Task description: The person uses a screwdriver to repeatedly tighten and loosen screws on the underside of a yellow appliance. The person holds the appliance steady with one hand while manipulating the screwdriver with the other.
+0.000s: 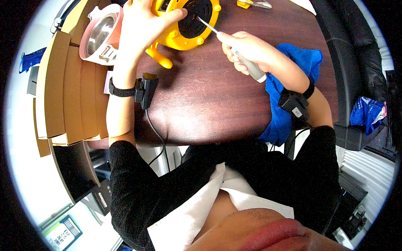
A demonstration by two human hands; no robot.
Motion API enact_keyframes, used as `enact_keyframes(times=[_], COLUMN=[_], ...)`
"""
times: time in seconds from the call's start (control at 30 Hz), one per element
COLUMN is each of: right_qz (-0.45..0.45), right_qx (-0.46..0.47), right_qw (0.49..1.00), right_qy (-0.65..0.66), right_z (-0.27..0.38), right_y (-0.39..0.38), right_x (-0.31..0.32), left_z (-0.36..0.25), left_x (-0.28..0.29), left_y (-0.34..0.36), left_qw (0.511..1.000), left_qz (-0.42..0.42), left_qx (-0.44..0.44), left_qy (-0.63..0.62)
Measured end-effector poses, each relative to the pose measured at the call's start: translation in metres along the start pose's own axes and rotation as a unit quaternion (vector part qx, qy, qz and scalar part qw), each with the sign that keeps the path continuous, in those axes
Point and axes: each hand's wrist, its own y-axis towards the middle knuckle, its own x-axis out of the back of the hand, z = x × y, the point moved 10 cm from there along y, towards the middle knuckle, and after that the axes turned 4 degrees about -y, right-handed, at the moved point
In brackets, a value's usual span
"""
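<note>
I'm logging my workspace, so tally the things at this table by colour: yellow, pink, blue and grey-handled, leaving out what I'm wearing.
Yellow: 2 (ring-shaped yellow plastic housing with black centre; small yellow item by the top edge)
Pink: 1 (round pink pot with shiny metal inside)
Blue: 1 (crumpled blue cloth)
Grey-handled: 1 (slim metal screwdriver)
Total: 5

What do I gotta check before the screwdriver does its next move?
1. Screwdriver held: ok, the right hand is closed around it.
2. Left hand on the yellow frame: looks ok, though part of that hand is outside the picture.
3. Tip sitting in a screw: cannot tell, it points at the dark middle but is too small to see.
4. Left thumb off the tip: ok, a small gap shows.
5. Blue cloth away from the tip: ok, it lies by the right forearm.
</note>
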Motion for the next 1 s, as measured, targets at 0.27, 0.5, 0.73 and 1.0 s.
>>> enact_keyframes(times=[0.27, 0.5, 0.73, 1.0], right_qz=[-0.330, -0.339, -0.062, 0.005], right_qx=[0.245, 0.270, 0.031, 0.018], right_qw=[0.608, 0.657, 0.995, 1.000], right_qy=[-0.679, -0.617, -0.073, 0.010], right_z=[0.082, 0.099, 0.002, 0.000], right_y=[-0.043, -0.055, -0.005, 0.003], right_x=[0.003, 0.017, 0.013, -0.001], left_z=[-0.001, 0.002, 0.003, 0.004], left_x=[0.001, 0.005, 0.003, 0.004], left_y=[0.001, -0.001, 0.003, 0.001], left_qw=[1.000, 0.998, 0.996, 1.000], left_qz=[-0.003, -0.006, 0.004, -0.005], left_qx=[0.000, 0.029, 0.018, 0.013], left_qy=[-0.024, -0.048, -0.088, -0.020])
